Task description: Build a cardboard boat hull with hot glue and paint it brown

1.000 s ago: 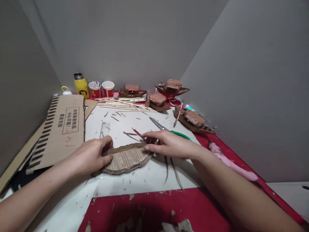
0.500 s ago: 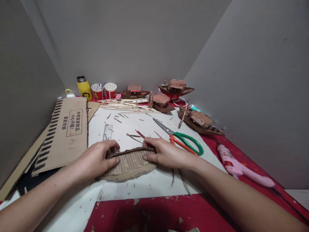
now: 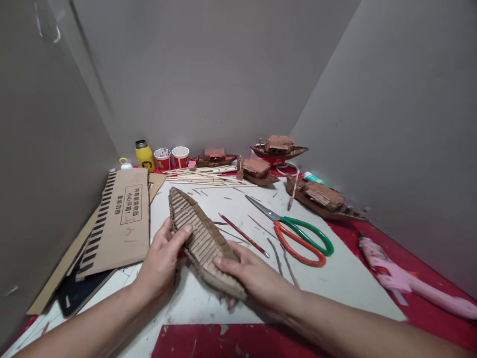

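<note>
A boat-shaped cardboard hull [image 3: 203, 236], ribbed with corrugations inside and walled along its edges, is held up in front of me between both hands. My left hand [image 3: 164, 253] grips its left side, the thumb resting on the ribbed face. On the lower right end, my right hand [image 3: 253, 273] is closed with its thumb on the ribs and fingers underneath. Right of the hull lies a red pencil [image 3: 244, 235]. Scissors [image 3: 286, 226] with one green and one orange handle rest beyond my right hand, blades partly spread.
Brown model boats [image 3: 324, 196] stand at the back and right. A pink glue gun [image 3: 402, 278] lies on the red table at right. Printed cardboard [image 3: 115, 223] is at left. Thin wooden sticks [image 3: 208, 176], paper cups [image 3: 181, 157] and a yellow bottle [image 3: 145, 158] sit behind.
The hull has been lifted and turned, from lying crosswise to slanting with its ribbed inside facing me. Both hands shifted grip with it. The pencil is now fully visible.
</note>
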The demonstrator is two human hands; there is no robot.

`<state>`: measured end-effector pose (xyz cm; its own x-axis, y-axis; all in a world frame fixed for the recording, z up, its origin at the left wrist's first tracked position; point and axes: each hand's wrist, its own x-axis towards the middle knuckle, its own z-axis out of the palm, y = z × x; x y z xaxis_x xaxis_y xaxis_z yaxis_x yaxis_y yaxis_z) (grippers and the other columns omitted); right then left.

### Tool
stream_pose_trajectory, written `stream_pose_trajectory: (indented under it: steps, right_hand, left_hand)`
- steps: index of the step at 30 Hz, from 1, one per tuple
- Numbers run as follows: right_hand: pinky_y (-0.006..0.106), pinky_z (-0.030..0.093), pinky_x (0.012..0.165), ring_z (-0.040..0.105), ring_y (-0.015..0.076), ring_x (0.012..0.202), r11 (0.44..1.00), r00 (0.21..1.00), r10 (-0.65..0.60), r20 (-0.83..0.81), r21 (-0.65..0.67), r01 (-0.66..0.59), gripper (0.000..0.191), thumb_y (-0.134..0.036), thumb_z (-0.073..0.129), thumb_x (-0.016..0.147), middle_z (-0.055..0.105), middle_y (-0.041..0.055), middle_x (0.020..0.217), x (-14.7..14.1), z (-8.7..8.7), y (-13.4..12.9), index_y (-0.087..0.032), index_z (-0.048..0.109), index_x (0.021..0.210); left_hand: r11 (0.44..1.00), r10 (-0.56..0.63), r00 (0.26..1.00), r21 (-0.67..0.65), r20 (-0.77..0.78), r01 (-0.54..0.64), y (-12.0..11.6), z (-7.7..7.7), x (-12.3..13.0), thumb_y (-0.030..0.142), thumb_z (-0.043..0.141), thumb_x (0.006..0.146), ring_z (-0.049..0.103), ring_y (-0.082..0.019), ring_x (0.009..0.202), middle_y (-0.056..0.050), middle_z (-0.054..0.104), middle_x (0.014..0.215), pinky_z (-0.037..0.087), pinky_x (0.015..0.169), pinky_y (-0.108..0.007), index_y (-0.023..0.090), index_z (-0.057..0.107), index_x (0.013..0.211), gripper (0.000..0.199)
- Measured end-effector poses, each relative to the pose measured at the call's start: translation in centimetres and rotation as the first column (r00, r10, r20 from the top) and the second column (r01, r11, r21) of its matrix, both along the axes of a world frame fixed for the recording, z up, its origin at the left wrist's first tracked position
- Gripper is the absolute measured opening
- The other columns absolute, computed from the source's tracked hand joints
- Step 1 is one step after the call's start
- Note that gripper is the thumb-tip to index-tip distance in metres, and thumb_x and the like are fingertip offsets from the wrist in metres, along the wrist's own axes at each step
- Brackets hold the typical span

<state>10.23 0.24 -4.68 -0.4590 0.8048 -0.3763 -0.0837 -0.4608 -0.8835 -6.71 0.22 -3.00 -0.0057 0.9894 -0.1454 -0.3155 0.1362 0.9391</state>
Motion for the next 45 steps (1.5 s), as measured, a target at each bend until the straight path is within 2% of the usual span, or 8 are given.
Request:
stream_pose_trajectory:
  steps: [3,8,12,21,24,28,38,45]
  right_hand:
    - [0.024,0.048,0.055,0.057,0.0116,0.064,0.986,0.993,0.116,0.027,0.117,-0.118,0.039,-0.038,0.071,0.071,0.06,0.0,0.082,0.8,0.6,0.3,-0.019,0.051,0.098]
    - [0.038,0.045,0.091,0.054,0.0224,0.111,0.861,0.96,-0.189,0.205,0.506,0.061,0.057,-0.038,0.066,0.077,0.058,0.0105,0.12,1.7,2.6,1.3,-0.021,0.047,0.127]
    - [0.038,0.045,0.09,0.055,0.0228,0.11,0.798,0.94,-0.239,0.244,0.601,0.047,0.055,-0.037,0.062,0.082,0.059,0.0103,0.121,1.2,2.5,1.1,-0.021,0.047,0.132]
    - [0.027,0.051,0.071,0.062,0.0149,0.079,0.909,0.997,-0.075,-0.008,0.41,0.072,0.019,-0.023,0.061,0.082,0.066,0.0,0.086,0.4,0.6,1.1,-0.018,0.059,0.1]
    - [0.027,0.051,0.074,0.062,0.0144,0.08,0.909,0.996,-0.087,-0.01,0.408,0.083,0.019,-0.019,0.063,0.079,0.066,0.0001,0.088,0.3,0.5,1.0,-0.018,0.06,0.098]
    - [0.025,0.051,0.072,0.061,0.0137,0.077,0.922,0.999,-0.05,-0.011,0.383,0.051,0.017,-0.017,0.062,0.078,0.065,-0.0007,0.085,0.2,1.1,0.9,-0.018,0.06,0.095]
    - [0.027,0.047,0.067,0.055,0.0161,0.074,0.743,0.938,-0.177,0.299,0.666,-0.073,0.018,-0.029,0.049,0.09,0.062,0.0035,0.078,1.0,1.2,0.8,-0.017,0.059,0.08]
    - [0.028,0.047,0.067,0.055,0.0168,0.073,0.759,0.937,-0.153,0.313,0.645,-0.092,0.019,-0.029,0.046,0.091,0.062,0.0045,0.078,0.9,1.0,0.8,-0.016,0.057,0.082]
  left_hand:
    - [0.998,0.045,0.996,-0.034,-0.078,-0.048,-0.1,0.1,-0.6,0.03,0.068,0.08,0.068,-0.022,0.095,-0.004,0.074,0.1,0.053,0.086,-0.033,0.019,0.063,0.107,0.03]
    - [0.992,-0.097,0.974,-0.098,-0.205,0.078,-0.6,0.0,-0.2,0.022,0.061,0.08,0.068,-0.021,0.094,-0.005,0.074,0.104,0.051,0.088,-0.033,0.018,0.061,0.115,0.036]
    - [0.969,-0.242,0.939,-0.106,-0.246,0.222,-1.7,-0.2,1.3,0.024,0.059,0.081,0.062,-0.026,0.111,-0.009,0.068,0.118,0.05,0.092,-0.035,0.016,0.054,0.128,0.048]
    - [0.981,-0.193,0.731,-0.146,-0.655,0.128,-2.4,-1.4,0.3,0.027,0.058,0.077,0.038,-0.033,0.137,-0.004,0.053,0.142,0.029,0.113,-0.045,0.023,0.07,0.09,0.018]
    - [0.984,-0.161,0.78,-0.162,-0.604,0.078,-2.3,-1.4,0.7,0.035,0.052,0.085,0.045,-0.031,0.132,-0.005,0.056,0.138,0.037,0.107,-0.043,0.023,0.065,0.107,0.029]
    - [0.967,-0.251,0.899,-0.06,-0.36,0.246,-2.0,-1.2,1.6,0.042,0.05,0.092,0.06,-0.025,0.111,-0.006,0.067,0.118,0.048,0.092,-0.034,0.02,0.058,0.119,0.036]
    - [0.959,-0.271,0.88,-0.029,-0.389,0.282,-2.0,-1.0,1.9,0.04,0.052,0.092,0.064,-0.021,0.095,-0.004,0.071,0.105,0.049,0.086,-0.031,0.017,0.061,0.113,0.032]
    - [0.955,-0.294,0.891,-0.065,-0.347,0.289,-2.0,-1.1,1.8,0.04,0.054,0.091,0.064,-0.021,0.091,-0.006,0.071,0.102,0.049,0.083,-0.031,0.016,0.062,0.112,0.033]
